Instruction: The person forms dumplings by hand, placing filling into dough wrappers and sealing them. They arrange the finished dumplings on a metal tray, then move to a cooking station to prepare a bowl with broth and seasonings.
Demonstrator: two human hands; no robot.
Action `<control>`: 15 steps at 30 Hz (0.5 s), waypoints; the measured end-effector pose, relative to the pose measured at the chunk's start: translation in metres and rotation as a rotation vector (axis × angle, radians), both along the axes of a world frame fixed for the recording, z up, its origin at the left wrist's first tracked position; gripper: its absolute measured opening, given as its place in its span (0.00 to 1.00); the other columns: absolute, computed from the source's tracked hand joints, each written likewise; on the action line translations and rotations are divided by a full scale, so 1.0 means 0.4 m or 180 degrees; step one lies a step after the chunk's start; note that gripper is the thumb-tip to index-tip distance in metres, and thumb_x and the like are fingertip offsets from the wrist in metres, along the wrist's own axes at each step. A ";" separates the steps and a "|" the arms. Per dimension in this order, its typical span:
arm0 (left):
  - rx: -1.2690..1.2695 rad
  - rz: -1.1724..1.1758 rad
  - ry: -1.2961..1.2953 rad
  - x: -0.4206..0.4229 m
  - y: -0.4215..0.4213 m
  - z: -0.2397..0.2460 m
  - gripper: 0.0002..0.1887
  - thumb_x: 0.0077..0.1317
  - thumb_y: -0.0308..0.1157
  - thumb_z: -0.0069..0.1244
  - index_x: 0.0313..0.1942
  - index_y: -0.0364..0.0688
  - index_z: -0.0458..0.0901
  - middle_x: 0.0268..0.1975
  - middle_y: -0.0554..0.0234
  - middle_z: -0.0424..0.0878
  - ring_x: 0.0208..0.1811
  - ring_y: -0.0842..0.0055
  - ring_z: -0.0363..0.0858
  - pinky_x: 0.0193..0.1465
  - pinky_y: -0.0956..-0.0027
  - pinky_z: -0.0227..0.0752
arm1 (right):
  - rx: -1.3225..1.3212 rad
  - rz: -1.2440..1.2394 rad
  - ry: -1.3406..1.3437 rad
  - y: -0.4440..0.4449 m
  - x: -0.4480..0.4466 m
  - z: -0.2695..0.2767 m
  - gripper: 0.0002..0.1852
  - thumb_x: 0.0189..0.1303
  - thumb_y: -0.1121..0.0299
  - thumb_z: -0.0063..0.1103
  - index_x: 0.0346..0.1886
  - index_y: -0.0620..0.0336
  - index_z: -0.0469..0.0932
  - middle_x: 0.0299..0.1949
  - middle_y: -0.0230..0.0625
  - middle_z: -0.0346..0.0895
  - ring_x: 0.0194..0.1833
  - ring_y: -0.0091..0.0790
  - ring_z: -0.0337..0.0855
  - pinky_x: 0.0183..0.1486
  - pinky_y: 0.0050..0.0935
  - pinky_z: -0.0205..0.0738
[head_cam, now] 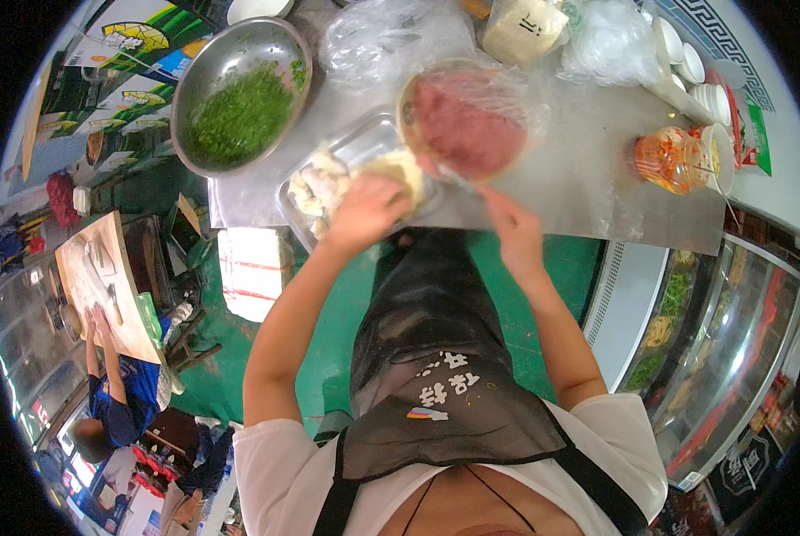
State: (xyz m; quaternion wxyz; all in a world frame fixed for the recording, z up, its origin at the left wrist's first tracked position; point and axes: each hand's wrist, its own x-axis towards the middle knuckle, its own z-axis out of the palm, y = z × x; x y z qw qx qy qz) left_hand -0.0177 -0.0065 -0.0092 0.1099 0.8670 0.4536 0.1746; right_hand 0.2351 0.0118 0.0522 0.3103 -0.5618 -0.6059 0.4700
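My left hand [371,206] is over a metal tray [290,218], fingers curled beside pale yellow dough wrappers [403,167]; blur hides whether it grips one. Folded pieces of pale dough [319,184] lie in the tray's left part. My right hand [515,224] holds a thin, flat utensil [463,181], blurred, its tip near the lower edge of a round bowl. A bit of pink filling [428,165] shows by the tip. Pink minced meat [467,127] fills the bowl, partly under clear plastic film [490,90]. Chopped greens [242,117] lie in a steel basin [297,40] at left.
Plastic bags [393,40], a bagged pale block [524,30], a jar of red-orange food [668,161] and white bowls [711,104] stand on the metal table [581,187]. A glass display case [728,335] is at right; a co-worker [122,395] works at a board at left.
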 end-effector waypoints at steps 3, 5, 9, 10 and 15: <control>-0.0209 -0.0056 -0.0203 -0.013 -0.003 0.005 0.06 0.53 0.28 0.51 0.33 0.43 0.75 0.40 0.62 0.75 0.49 0.66 0.72 0.57 0.59 0.63 | -0.0767 -0.0439 0.0746 0.002 0.010 -0.003 0.13 0.66 0.68 0.49 0.49 0.63 0.78 0.22 0.25 0.69 0.23 0.16 0.64 0.25 0.17 0.60; -0.0642 0.0286 -0.1173 -0.017 -0.008 0.007 0.05 0.56 0.27 0.50 0.34 0.43 0.75 0.43 0.60 0.76 0.51 0.65 0.73 0.56 0.59 0.65 | -0.1032 -0.0613 0.1120 0.012 0.017 -0.008 0.14 0.67 0.68 0.48 0.50 0.61 0.77 0.19 0.20 0.61 0.20 0.12 0.55 0.20 0.15 0.50; -0.2785 0.0975 -0.6090 0.000 -0.034 0.057 0.09 0.63 0.28 0.41 0.44 0.41 0.72 0.51 0.48 0.76 0.52 0.61 0.76 0.54 0.62 0.72 | -0.1443 -0.0765 0.1709 0.026 0.012 0.007 0.14 0.67 0.67 0.48 0.51 0.61 0.76 0.17 0.19 0.56 0.18 0.11 0.51 0.19 0.14 0.43; -0.3080 0.1265 -0.6839 0.004 -0.043 0.057 0.12 0.64 0.32 0.40 0.47 0.41 0.71 0.53 0.47 0.75 0.55 0.59 0.74 0.58 0.54 0.66 | -0.1640 -0.0778 0.1904 0.028 0.009 0.016 0.14 0.67 0.67 0.48 0.51 0.61 0.75 0.17 0.19 0.56 0.18 0.12 0.52 0.19 0.14 0.44; -0.2697 0.1900 -0.8870 0.052 -0.026 0.077 0.23 0.67 0.47 0.36 0.57 0.44 0.68 0.58 0.55 0.71 0.59 0.63 0.70 0.63 0.50 0.60 | -0.2031 -0.0698 0.2646 0.008 0.008 0.028 0.13 0.68 0.67 0.47 0.50 0.62 0.76 0.18 0.20 0.58 0.20 0.14 0.55 0.21 0.15 0.48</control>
